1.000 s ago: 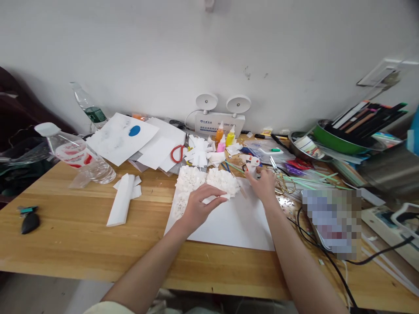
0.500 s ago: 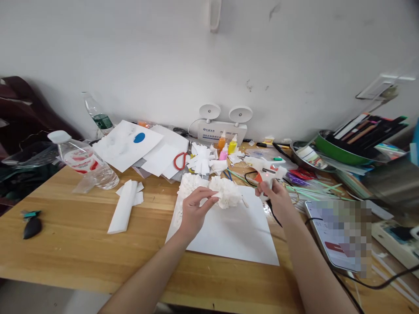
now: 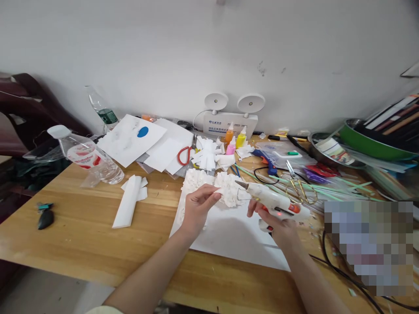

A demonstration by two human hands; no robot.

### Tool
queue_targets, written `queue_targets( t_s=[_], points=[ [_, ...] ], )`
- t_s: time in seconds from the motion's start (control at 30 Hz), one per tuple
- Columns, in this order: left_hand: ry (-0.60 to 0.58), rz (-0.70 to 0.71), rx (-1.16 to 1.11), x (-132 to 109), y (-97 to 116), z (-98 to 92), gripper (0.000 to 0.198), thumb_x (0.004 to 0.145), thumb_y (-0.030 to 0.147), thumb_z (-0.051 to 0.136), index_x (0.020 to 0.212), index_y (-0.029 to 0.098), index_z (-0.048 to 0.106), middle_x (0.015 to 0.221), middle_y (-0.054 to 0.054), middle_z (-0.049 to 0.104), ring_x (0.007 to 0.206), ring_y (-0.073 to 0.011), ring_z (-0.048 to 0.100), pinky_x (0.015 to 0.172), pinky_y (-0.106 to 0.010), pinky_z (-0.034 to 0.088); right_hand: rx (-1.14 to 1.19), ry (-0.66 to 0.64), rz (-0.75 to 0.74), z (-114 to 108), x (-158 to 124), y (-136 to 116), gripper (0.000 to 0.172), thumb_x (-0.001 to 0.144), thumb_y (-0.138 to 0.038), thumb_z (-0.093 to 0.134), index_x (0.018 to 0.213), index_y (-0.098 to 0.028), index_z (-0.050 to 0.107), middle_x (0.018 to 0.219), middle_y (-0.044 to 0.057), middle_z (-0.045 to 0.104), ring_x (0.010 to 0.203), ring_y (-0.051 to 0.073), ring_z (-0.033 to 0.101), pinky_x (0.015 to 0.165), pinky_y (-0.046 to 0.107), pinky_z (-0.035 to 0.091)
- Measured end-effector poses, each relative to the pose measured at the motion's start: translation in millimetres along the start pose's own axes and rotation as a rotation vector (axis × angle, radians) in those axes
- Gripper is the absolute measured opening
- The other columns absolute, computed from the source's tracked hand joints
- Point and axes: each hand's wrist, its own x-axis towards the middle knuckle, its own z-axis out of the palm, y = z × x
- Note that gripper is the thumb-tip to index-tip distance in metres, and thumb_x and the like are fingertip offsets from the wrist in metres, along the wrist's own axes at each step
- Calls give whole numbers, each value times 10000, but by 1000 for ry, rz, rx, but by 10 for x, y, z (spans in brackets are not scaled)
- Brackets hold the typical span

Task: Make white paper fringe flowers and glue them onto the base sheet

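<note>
"Wood is seen across the table (image 3: 81,248), nearer than the sheet (image 3: 229,240). What is held first?"

"Over the sheet's right part, a gun (image 3: 270,195) is held by the right hand (image 3: 278,226), fingers wrapped round its handle. Moderate weight and a stiff, smooth body may be expected; the handle should be used, since the nozzle (image 3: 242,184) may be hot."

"And by the left hand (image 3: 201,209), over the sheet's left part?"

"A white scrap (image 3: 221,190) is pinched between thumb and fingers; the nozzle is held just beside it, apart. It is probably very light, soft and easily creased, so it is best taken by one edge."

"What is found farther off?"

"On the sheet's far part, ruffles (image 3: 229,198) are clustered; they look fragile, so pressing should be avoided. Beyond the sheet, coloured bottles (image 3: 241,139) are lined up before a lamp (image 3: 212,123), backed by the wall (image 3: 157,56)."
</note>
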Motion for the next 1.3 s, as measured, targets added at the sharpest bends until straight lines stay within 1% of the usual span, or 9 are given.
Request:
queue_targets(
  t_s=[0.1,0.2,0.4,0.53,0.7,0.83,1.07,1.17,1.3],
  points=[
    [-25,-30,-34,-6,4,12,69,656,265,675,713,234,699,693,-5,602,674,-102,525,611,-239,416,47,-67,16,24,-31,49,261,689,-409,585,539,-201,543,538,27,538,529,182,502,447,304,374],
    [-26,-42,-29,-4,8,24,72,652,279,678,702,231,698,685,-6,601,669,-104,522,614,-245,417,74,-73,21,23,-50,100,286,668,-434,595,515,-202,529,502,20,506,515,181,485,444,311,371],
    [-39,-36,-22,0,-1,28,74,647,290,680,683,227,695,676,-2,596,672,-109,520,631,-256,414,147,-116,34,19,-74,124,250,679,-394,607,526,-209,537,503,14,492,518,173,468,494,335,378],
    [-42,-38,-36,-4,-3,31,79,647,284,682,713,243,698,690,-1,596,679,-110,522,626,-256,414,173,-108,68,26,-83,130,238,639,-384,646,509,-218,537,478,-4,468,511,170,465,530,343,391],
    [-57,-32,-49,-8,-3,29,61,665,262,673,720,260,699,695,8,592,684,-95,517,623,-235,406,210,-123,99,21,-98,126,195,650,-347,637,535,-213,556,499,-7,480,517,162,460,543,334,382],
    [-61,-30,-49,-12,-2,24,60,668,248,671,719,259,700,697,7,592,689,-96,520,623,-234,407,225,-148,107,28,-102,114,183,648,-327,638,539,-206,555,506,-4,486,521,161,449,536,327,372],
    [-68,-28,-63,-13,-3,30,69,667,233,671,722,264,701,694,9,588,684,-94,514,619,-229,400,247,-143,100,34,-105,112,149,646,-281,640,550,-200,560,505,-12,478,506,149,445,508,303,350],
    [-78,-32,-61,-14,-8,24,81,682,221,660,738,263,701,704,10,584,696,-91,509,631,-224,393,259,-151,89,31,-108,108,138,649,-278,632,566,-197,557,517,-11,479,504,145,438,504,299,340],
    [-88,-33,-59,-15,-19,14,83,693,214,651,740,261,701,708,10,579,701,-90,500,643,-221,381,255,-151,112,21,-111,118,146,657,-285,617,570,-195,541,512,-14,454,510,142,425,509,297,336]
  ],
)
